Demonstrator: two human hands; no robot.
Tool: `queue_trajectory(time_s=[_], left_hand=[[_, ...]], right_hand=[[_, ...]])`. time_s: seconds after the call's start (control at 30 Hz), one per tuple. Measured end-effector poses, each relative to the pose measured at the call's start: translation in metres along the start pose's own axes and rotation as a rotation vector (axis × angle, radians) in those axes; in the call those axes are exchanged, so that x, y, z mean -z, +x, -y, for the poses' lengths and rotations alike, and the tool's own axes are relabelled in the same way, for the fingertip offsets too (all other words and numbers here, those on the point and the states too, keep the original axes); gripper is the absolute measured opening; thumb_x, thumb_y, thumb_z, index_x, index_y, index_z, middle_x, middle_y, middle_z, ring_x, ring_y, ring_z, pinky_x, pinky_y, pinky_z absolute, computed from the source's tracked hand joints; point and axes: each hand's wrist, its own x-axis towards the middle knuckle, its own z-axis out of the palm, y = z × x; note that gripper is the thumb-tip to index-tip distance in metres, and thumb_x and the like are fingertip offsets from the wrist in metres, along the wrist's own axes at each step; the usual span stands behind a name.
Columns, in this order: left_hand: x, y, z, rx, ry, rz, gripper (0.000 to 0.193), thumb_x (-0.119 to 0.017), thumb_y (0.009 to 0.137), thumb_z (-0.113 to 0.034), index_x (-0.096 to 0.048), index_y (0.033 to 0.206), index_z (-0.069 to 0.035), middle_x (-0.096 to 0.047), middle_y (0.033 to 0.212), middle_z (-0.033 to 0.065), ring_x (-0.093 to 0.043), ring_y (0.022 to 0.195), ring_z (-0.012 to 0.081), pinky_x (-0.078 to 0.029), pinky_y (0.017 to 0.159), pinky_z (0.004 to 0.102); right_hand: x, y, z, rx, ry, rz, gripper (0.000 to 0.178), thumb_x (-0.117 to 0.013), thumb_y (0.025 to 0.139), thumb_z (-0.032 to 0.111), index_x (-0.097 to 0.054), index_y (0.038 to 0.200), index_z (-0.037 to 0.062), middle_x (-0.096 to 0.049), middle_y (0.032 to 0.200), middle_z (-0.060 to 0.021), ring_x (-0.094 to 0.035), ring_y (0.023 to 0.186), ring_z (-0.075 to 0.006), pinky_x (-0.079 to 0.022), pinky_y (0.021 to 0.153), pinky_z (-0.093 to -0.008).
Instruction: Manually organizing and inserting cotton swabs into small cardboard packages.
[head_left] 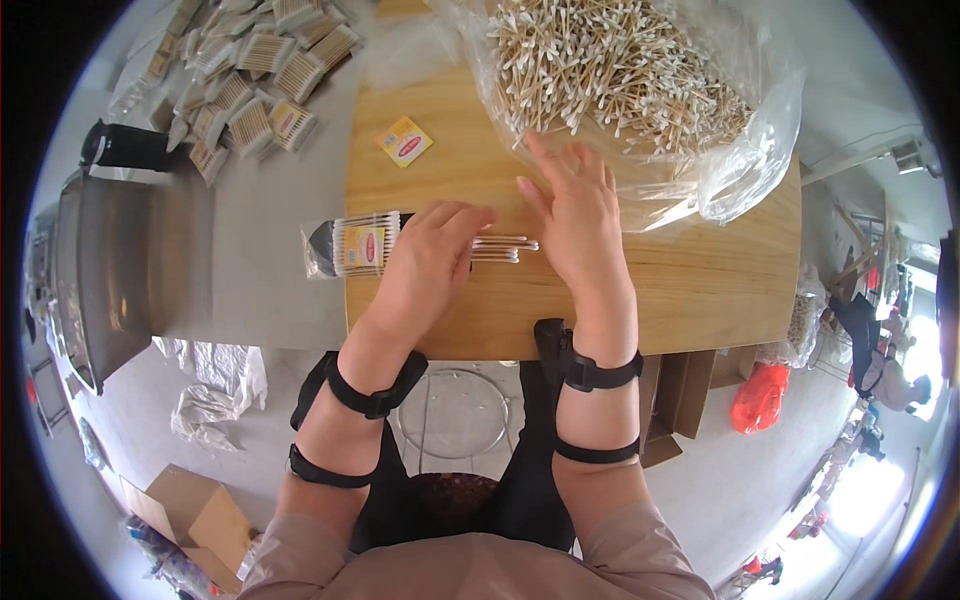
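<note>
Bright; white glare lower right; plastic bag (745, 180) glinting; edges curved, rim dark.

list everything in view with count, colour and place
cotton swab heap: too many to count, white-tipped, inside clear bag
clear bag: one, transparent, table's far right
swab packs: many, pale and tan, upper left
yellow card: one, left of bag
labelled swab row: one, white and yellow, left of left hand
loose swabs: several, white-tipped, between hands
wooden table: one, tan, centre
red bag: one, lower right
open carton: one, brown, lower left
background clutter: uncounted, mixed, far right
forearm straps: four, black
left hand: one, bare, tabletop
right hand: one, bare, near bag
</note>
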Motion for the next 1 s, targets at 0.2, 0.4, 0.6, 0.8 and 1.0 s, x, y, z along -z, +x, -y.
queue_trajectory(time_s=[0.2, 0.4, 0.6, 0.8, 1.0], left_hand=[[-0.003, -0.001, 0.001, 0.006, -0.048, 0.005, 0.021, -0.056, 0.091, 0.006, -0.067, 0.108, -0.001, -0.068, 0.098, 0.0148, -0.064, 0.093, 0.0336, -0.051, 0.080, 0.0392], [0.000, -0.002, 0.000, -0.007, -0.020, -0.008, 0.018, -0.057, 0.092, 0.004, -0.067, 0.106, 0.000, -0.068, 0.097, 0.0154, -0.064, 0.091, 0.0340, -0.051, 0.079, 0.0390], [0.003, -0.004, 0.005, -0.026, -0.024, -0.024, 0.018, -0.056, 0.091, 0.005, -0.067, 0.105, 0.001, -0.067, 0.097, 0.0163, -0.063, 0.090, 0.0348, -0.051, 0.079, 0.0390], [0.002, -0.001, 0.001, -0.004, 0.019, -0.132, 0.028, -0.054, 0.091, 0.007, -0.064, 0.116, -0.001, -0.065, 0.109, 0.0175, -0.062, 0.098, 0.0360, -0.050, 0.085, 0.0394], [-0.004, -0.002, 0.008, -0.044, 0.046, -0.186, 0.041, -0.051, 0.090, 0.011, -0.057, 0.128, -0.004, -0.061, 0.121, 0.0176, -0.060, 0.107, 0.0371, -0.050, 0.089, 0.0405]], right_hand=[[-0.007, 0.004, 0.002, 0.034, -0.177, -0.050, 0.040, -0.068, 0.089, 0.023, -0.064, 0.128, 0.0119, -0.057, 0.133, -0.0172, -0.057, 0.106, -0.0391, -0.051, 0.089, -0.0462], [0.009, 0.001, -0.015, 0.016, -0.210, -0.095, 0.025, -0.067, 0.089, 0.019, -0.071, 0.110, 0.0059, -0.068, 0.115, -0.0083, -0.058, 0.102, -0.0354, -0.050, 0.088, -0.0448], [0.027, -0.003, -0.027, 0.021, -0.091, 0.031, 0.017, -0.065, 0.089, 0.013, -0.072, 0.099, 0.0014, -0.070, 0.109, -0.0080, -0.060, 0.099, -0.0343, -0.051, 0.088, -0.0414], [0.032, -0.009, -0.023, 0.156, 0.002, 0.142, 0.014, -0.065, 0.088, 0.009, -0.073, 0.097, 0.0016, -0.072, 0.107, -0.0080, -0.061, 0.101, -0.0331, -0.051, 0.089, -0.0410], [0.013, -0.014, 0.012, 0.278, 0.146, 0.260, 0.013, -0.067, 0.084, 0.005, -0.074, 0.094, 0.0019, -0.072, 0.105, -0.0085, -0.061, 0.100, -0.0330, -0.052, 0.087, -0.0411]])
